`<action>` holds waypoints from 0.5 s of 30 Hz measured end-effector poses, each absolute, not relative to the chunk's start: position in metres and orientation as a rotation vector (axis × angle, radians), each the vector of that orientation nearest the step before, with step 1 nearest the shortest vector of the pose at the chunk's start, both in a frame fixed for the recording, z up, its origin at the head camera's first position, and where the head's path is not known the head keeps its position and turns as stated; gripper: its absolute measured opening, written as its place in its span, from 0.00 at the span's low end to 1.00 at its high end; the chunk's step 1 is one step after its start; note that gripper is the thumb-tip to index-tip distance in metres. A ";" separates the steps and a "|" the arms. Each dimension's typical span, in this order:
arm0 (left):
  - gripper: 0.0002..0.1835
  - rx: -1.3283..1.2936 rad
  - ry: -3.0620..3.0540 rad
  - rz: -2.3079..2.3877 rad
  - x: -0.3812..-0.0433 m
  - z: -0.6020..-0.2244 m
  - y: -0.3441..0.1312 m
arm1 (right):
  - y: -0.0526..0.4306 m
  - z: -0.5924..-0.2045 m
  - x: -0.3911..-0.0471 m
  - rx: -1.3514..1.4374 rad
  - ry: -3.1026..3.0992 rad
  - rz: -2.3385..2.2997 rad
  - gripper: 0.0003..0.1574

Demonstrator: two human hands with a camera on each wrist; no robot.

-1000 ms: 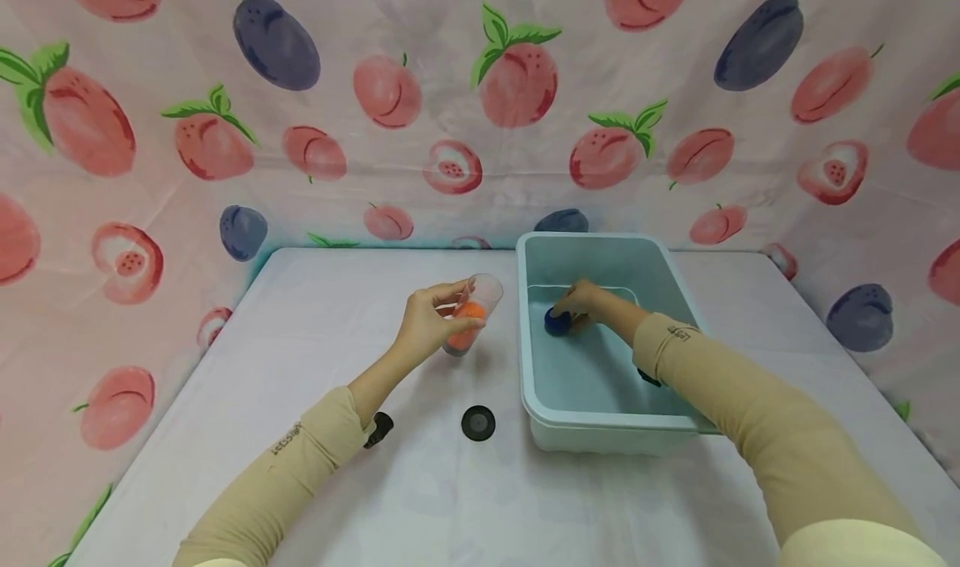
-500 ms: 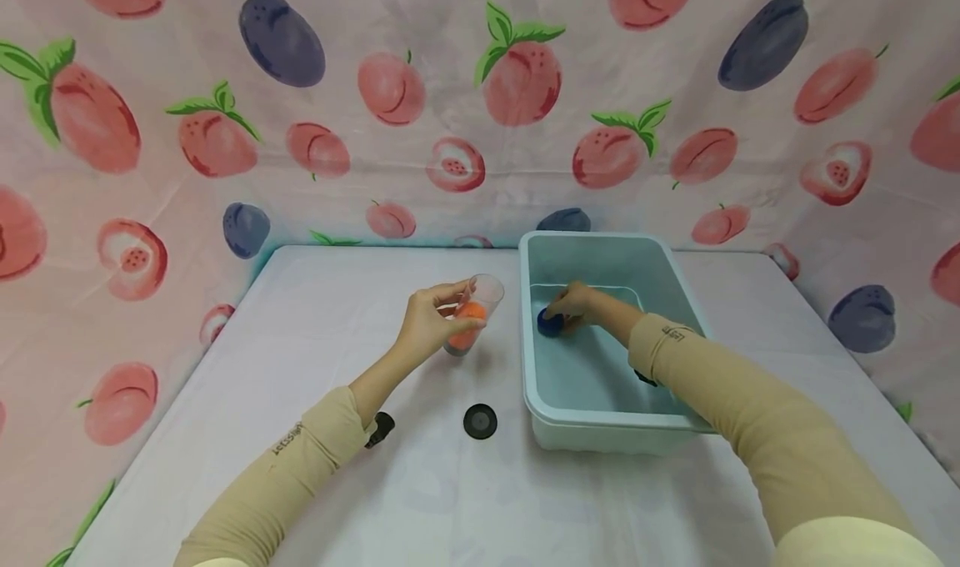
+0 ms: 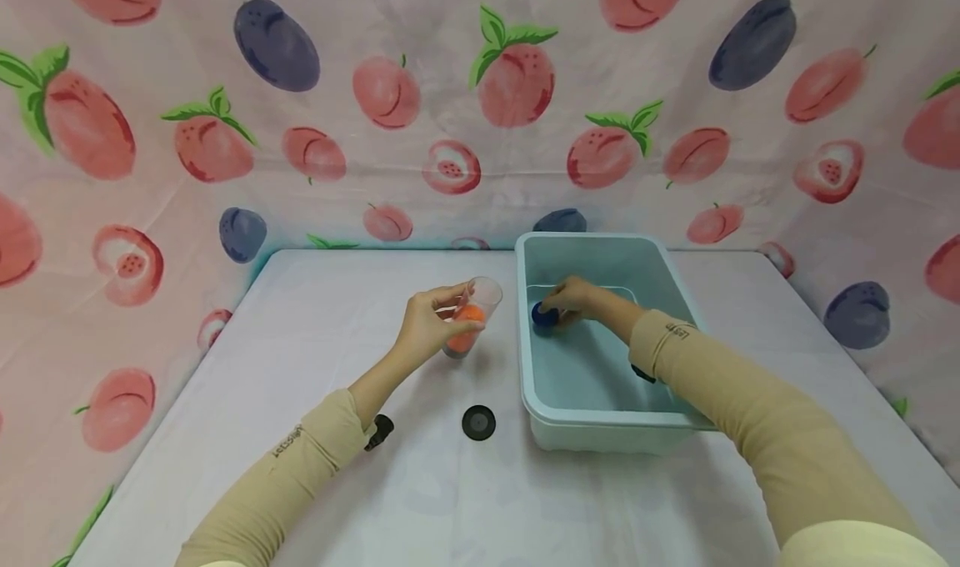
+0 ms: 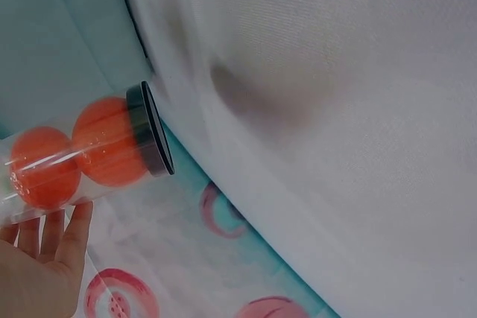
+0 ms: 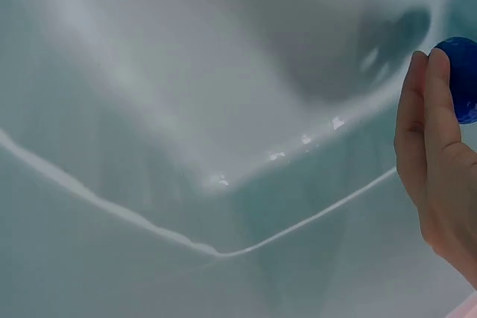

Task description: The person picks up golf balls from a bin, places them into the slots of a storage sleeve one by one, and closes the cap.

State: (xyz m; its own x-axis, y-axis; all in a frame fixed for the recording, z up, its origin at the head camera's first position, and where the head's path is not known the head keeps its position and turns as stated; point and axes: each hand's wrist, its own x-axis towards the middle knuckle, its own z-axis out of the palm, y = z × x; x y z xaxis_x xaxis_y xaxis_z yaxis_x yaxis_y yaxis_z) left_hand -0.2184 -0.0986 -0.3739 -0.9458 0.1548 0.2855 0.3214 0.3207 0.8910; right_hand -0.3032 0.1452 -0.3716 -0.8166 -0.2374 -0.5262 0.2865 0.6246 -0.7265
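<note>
My left hand [image 3: 423, 325] grips a clear plastic tube [image 3: 487, 293] above the table, left of the tub. The tube tilts, its open mouth up and to the right. Two orange balls [image 4: 43, 167] lie in line inside it, the lower one against the black end cap [image 4: 153, 128]. Inside the pale blue tub [image 3: 528, 358], my right hand [image 3: 576, 297] pinches a dark blue ball [image 3: 543, 315] between fingers and thumb, low near the left wall. In the right wrist view, the same ball [image 5: 462, 80] shows partly at the frame edge, against the fingertips.
A round black lid [image 3: 478, 423] lies flat on the white table [image 3: 420, 500], in front of the tube and left of the tub. A fruit-print cloth [image 3: 450, 92] hangs behind and along the sides of the table.
My right hand has shifted slightly left inside the tub with the blue ball, closer to the left wall. The left hand and tube have stayed in place.
</note>
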 end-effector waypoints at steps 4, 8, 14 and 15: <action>0.31 -0.445 -2.410 -1.685 -0.219 -0.372 -0.099 | 0.144 -0.364 -0.302 0.022 2.258 -1.152 0.31; 0.31 -0.446 -2.425 -1.688 -0.219 -0.371 -0.098 | 0.146 -0.360 -0.302 0.030 2.231 -1.185 0.31; 0.31 -0.444 -2.450 -1.667 -0.217 -0.372 -0.100 | 0.149 -0.352 -0.300 0.042 2.189 -1.239 0.34; 0.31 -0.441 -2.448 -1.665 -0.216 -0.372 -0.100 | 0.150 -0.350 -0.300 0.044 2.180 -1.256 0.34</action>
State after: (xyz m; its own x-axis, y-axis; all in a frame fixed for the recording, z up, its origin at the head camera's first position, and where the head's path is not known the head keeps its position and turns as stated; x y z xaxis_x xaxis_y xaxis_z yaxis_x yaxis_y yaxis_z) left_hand -0.2163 -0.0999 -0.3720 -0.9458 0.1574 0.2840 0.3219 0.3412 0.8832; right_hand -0.2995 0.1499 -0.3503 -0.8104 -0.2650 -0.5226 0.3193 0.5481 -0.7730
